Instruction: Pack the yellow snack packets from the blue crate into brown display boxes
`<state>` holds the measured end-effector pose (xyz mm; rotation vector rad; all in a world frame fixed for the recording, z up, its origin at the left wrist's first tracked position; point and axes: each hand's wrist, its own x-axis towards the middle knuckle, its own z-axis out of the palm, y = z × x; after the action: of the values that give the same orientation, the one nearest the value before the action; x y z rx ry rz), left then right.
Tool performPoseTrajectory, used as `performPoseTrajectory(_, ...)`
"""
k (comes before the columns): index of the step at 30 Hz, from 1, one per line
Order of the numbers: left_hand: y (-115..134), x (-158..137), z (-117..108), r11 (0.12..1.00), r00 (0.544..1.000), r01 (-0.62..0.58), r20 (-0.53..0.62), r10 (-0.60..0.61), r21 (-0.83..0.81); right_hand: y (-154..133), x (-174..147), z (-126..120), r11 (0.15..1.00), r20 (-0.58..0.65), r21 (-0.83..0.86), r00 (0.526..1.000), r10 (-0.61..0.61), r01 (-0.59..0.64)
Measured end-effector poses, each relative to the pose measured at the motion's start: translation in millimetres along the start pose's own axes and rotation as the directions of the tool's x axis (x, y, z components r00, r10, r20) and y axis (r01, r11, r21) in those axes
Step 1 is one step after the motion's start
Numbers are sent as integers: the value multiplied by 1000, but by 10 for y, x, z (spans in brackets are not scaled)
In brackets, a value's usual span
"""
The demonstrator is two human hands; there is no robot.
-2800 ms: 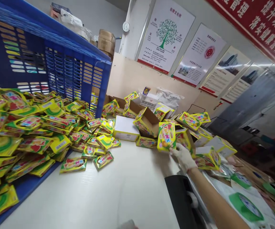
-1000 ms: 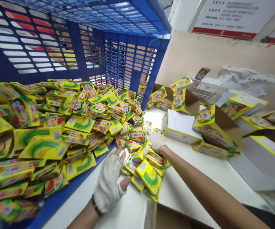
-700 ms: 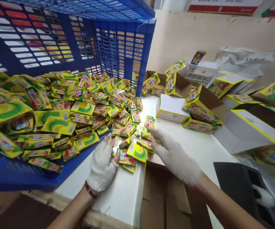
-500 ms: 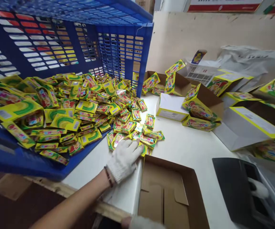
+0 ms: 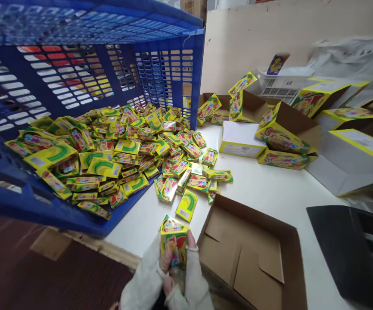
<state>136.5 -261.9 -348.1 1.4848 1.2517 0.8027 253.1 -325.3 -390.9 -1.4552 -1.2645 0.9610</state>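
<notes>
At the table's front edge, my left hand point(image 5: 150, 271) and my right hand point(image 5: 192, 271) are closed around a small stack of yellow-green candy boxes point(image 5: 177, 241). Both wear whitish gloves with bare fingertips showing. A single candy box point(image 5: 187, 206) lies flat just beyond the stack. Behind it, more loose candy boxes point(image 5: 199, 183) spread over the white table point(image 5: 257, 185). To the right of my hands sits an open brown cardboard box point(image 5: 254, 254), with bare flaps visible at its bottom.
A blue plastic crate point(image 5: 197, 82) lies on its side at left, with many candy boxes point(image 5: 118, 150) spilling from its mouth. Several yellow display cartons point(image 5: 283, 159) stand at the back right. A black device point(image 5: 331, 245) is at the right edge.
My left hand has drawn back from the loose boxes toward the front edge. My right hand has come up beside it, and both now grip a stack of candy boxes.
</notes>
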Motion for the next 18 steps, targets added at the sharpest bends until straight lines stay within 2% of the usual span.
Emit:
performPoseTrajectory(2,-137,-64,-43,998,998,47,35,-45,-40,-18,66,-2,1000,-55,-21,998,17,-19)
performPoseTrajectory(4,-208,37,-133,997,1000,-8,-3,8,82,-13,93,-152,998,-66,-69,998,2,-7)
performPoseTrajectory(5,-217,132,-181,979,997,-74,2,75,191,-4,89,-262,994,-61,-107,998,-15,8)
performPoseTrajectory(7,-194,357,-252,866,963,-267,137,231,423,19,55,-490,984,-54,-180,998,-24,14)
performPoseTrajectory(9,-147,558,-273,682,898,-435,346,274,589,38,3,-649,972,-47,-230,998,46,-55)
performPoseTrajectory(10,-124,630,-270,596,878,-470,411,243,651,47,-21,-684,964,-39,-239,993,108,-114)
performPoseTrajectory(11,-108,677,-265,525,879,-467,436,192,711,56,-38,-687,957,-28,-230,984,176,-178)
performPoseTrajectory(13,-97,690,-255,460,921,-378,377,99,803,73,-41,-611,944,-15,-156,957,290,-289)
performPoseTrajectory(14,-105,657,-250,484,945,-313,320,71,817,80,-22,-545,941,-8,-92,945,326,-326)
performPoseTrajectory(15,-122,603,-240,549,966,-239,252,54,801,84,9,-469,938,3,-18,938,348,-347)
performPoseTrajectory(16,-145,531,-221,647,983,-161,177,40,745,84,52,-392,933,14,56,934,356,-356)
performPoseTrajectory(18,-198,367,-152,853,998,-28,59,-3,521,70,161,-256,926,40,163,940,340,-342)
